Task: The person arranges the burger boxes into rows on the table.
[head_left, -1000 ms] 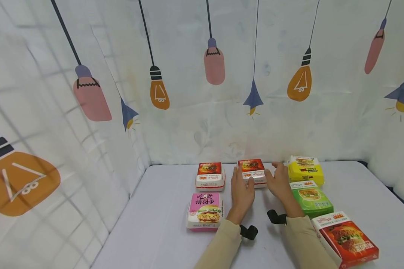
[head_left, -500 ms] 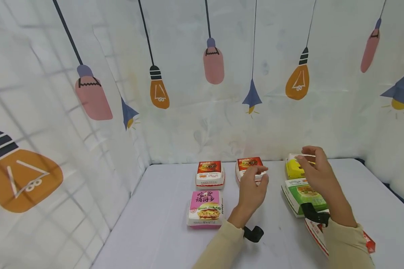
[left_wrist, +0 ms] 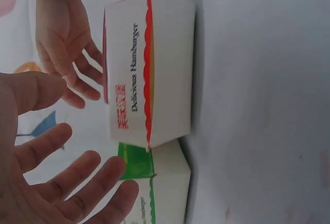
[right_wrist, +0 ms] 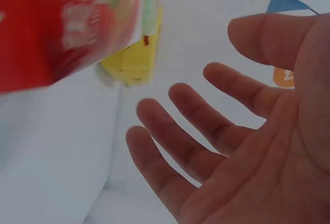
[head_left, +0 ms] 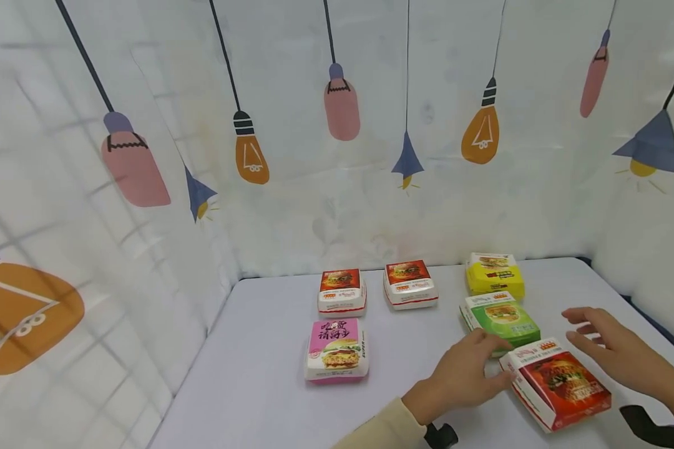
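Note:
A large red and white burger box (head_left: 567,381) lies at the near right of the table, between my two hands. My left hand (head_left: 462,374) is just left of it, fingers spread and relaxed; in the left wrist view a gap shows between the fingers (left_wrist: 93,182) and the white side of the box (left_wrist: 165,69). To its right hovers my right hand (head_left: 618,352), thumb and fingers apart, holding nothing. A green burger box (head_left: 505,318) sits right behind the red one, close to the left fingertips. Behind that is a yellow burger box (head_left: 494,274).
Two smaller red and white burger boxes (head_left: 341,293) (head_left: 410,284) stand along the back of the white table (head_left: 258,374). A pink burger box (head_left: 337,350) is in front of the left one. A printed curtain (head_left: 292,212) hangs behind the table.
Both hands have left the back middle red box and moved right and nearer, to either side of the large red box. The middle box stays at the back. The view has shifted slightly.

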